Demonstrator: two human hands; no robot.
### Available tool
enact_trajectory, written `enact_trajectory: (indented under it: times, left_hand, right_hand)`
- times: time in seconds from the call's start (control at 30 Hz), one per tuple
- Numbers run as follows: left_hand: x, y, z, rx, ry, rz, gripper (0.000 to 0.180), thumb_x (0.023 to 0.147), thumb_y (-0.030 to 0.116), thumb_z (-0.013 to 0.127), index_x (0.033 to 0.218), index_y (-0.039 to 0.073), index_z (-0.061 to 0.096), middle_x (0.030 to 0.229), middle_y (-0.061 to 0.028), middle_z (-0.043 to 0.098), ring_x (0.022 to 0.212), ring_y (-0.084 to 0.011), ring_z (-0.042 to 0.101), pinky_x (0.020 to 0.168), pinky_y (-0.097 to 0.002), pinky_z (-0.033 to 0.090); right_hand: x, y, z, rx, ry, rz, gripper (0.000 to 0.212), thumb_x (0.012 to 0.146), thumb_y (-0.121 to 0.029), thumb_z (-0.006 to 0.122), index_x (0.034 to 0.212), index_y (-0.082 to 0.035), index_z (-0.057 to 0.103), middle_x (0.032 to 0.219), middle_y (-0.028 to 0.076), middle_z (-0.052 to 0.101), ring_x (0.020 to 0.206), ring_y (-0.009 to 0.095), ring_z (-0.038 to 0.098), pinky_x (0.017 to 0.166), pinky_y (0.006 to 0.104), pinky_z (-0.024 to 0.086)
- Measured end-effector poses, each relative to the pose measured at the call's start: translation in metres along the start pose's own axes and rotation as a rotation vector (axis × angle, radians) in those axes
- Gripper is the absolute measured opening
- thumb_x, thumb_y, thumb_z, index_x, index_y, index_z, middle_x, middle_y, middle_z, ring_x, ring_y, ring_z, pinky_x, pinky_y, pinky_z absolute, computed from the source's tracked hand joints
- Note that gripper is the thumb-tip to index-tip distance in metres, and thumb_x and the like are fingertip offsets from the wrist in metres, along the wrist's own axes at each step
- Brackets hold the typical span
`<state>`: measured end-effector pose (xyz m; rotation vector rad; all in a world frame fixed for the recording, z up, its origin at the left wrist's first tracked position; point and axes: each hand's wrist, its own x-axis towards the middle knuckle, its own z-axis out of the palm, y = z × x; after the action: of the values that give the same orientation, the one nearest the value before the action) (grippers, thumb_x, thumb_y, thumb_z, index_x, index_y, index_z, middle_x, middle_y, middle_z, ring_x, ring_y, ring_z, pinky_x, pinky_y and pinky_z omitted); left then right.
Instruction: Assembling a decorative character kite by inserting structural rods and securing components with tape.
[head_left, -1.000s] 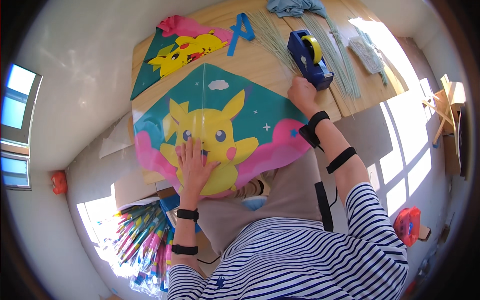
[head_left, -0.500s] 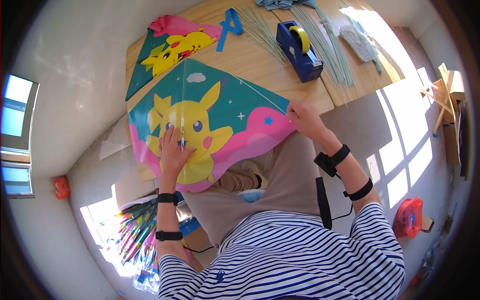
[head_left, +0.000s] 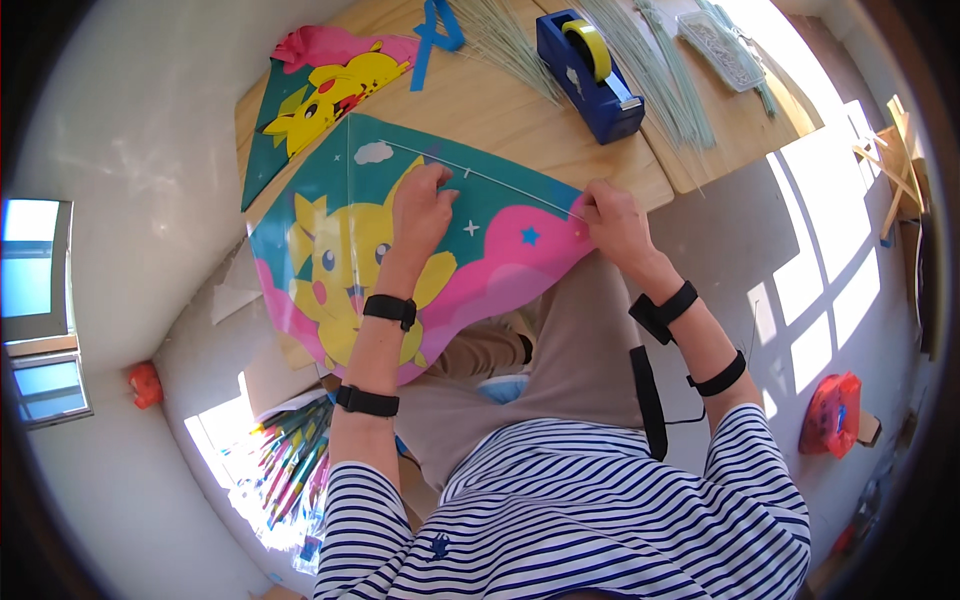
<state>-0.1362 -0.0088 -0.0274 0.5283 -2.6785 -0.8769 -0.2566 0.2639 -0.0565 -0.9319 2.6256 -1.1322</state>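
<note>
A diamond-shaped kite (head_left: 500, 260), green and pink with a large yellow cartoon figure, lies partly on the table and partly over my lap. A thin white rod (head_left: 480, 178) runs slantwise along its upper right part toward the right corner. My right hand (head_left: 615, 225) pinches that corner, near the rod's lower end. Over the middle of the kite, my left hand (head_left: 422, 212) has its fingers curled in, close below the rod. Whatever lies between those fingers, if anything, is hidden.
Behind lies a second, folded kite (head_left: 340, 95) with a blue ribbon (head_left: 432, 45) beside it. A blue tape dispenser (head_left: 600, 105) stands at the back right, among bundles of thin rods (head_left: 660, 75) and a clear plastic box (head_left: 718, 50). Several colourful packs (head_left: 290, 470) lie at lower left.
My left hand has lifted off the kite's figure and moved up and right toward the rod, its spread fingers now curled. The right hand stays at the corner.
</note>
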Motion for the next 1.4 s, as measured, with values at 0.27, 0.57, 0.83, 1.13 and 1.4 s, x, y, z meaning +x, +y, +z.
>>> enact_trajectory:
  times: [0.27, 0.57, 0.83, 1.13, 1.4]
  left_hand:
    - [0.023, -0.003, 0.040, 0.136, 0.056, 0.044, 0.018, 0.077, 0.003, 0.071, 0.094, 0.003, 0.065, 0.090, -0.0149, 0.063, 0.088, -0.0356, 0.062, 0.077, -0.0444, 0.050]
    - [0.036, 0.006, 0.045, 0.134, 0.086, 0.017, 0.011, 0.078, 0.002, 0.069, 0.089, 0.003, 0.065, 0.089, -0.0165, 0.064, 0.089, -0.0376, 0.062, 0.076, -0.0461, 0.050]
    - [0.046, -0.005, 0.034, 0.079, 0.119, -0.065, 0.015, 0.080, 0.005, 0.072, 0.093, 0.003, 0.067, 0.095, -0.0162, 0.067, 0.093, -0.0363, 0.064, 0.080, -0.0448, 0.051]
    - [-0.050, -0.148, -0.074, 0.535, 0.231, -0.361, 0.049, 0.093, 0.032, 0.066, 0.133, 0.004, 0.058, 0.142, -0.0159, 0.054, 0.131, -0.0397, 0.048, 0.107, -0.0458, 0.040]
    - [-0.085, -0.178, -0.100, 0.492, 0.172, -0.464, 0.062, 0.095, 0.041, 0.063, 0.143, 0.003, 0.051, 0.153, -0.0180, 0.044, 0.142, -0.0382, 0.038, 0.115, -0.0453, 0.033]
  right_hand:
    - [-0.033, 0.041, -0.031, -0.035, 0.249, 0.106, 0.006, 0.082, -0.004, 0.062, 0.086, -0.005, 0.058, 0.088, 0.013, 0.062, 0.077, 0.036, 0.063, 0.068, 0.0444, 0.050]
    - [-0.015, 0.016, -0.023, -0.053, 0.232, -0.098, 0.010, 0.080, -0.003, 0.067, 0.088, -0.005, 0.061, 0.089, 0.013, 0.058, 0.075, 0.035, 0.062, 0.066, 0.0443, 0.050]
    - [0.005, -0.028, 0.024, -0.016, 0.165, -0.246, 0.016, 0.074, 0.000, 0.068, 0.087, -0.002, 0.059, 0.089, 0.015, 0.055, 0.081, 0.035, 0.061, 0.065, 0.0459, 0.050]
    - [0.036, -0.046, 0.054, -0.151, 0.097, -0.122, 0.018, 0.068, 0.002, 0.067, 0.083, -0.002, 0.058, 0.093, 0.017, 0.059, 0.083, 0.035, 0.066, 0.065, 0.0441, 0.054]
    - [0.045, -0.042, 0.067, -0.338, 0.067, -0.235, 0.013, 0.072, -0.003, 0.066, 0.084, -0.003, 0.061, 0.091, 0.015, 0.060, 0.079, 0.031, 0.068, 0.063, 0.0404, 0.055]
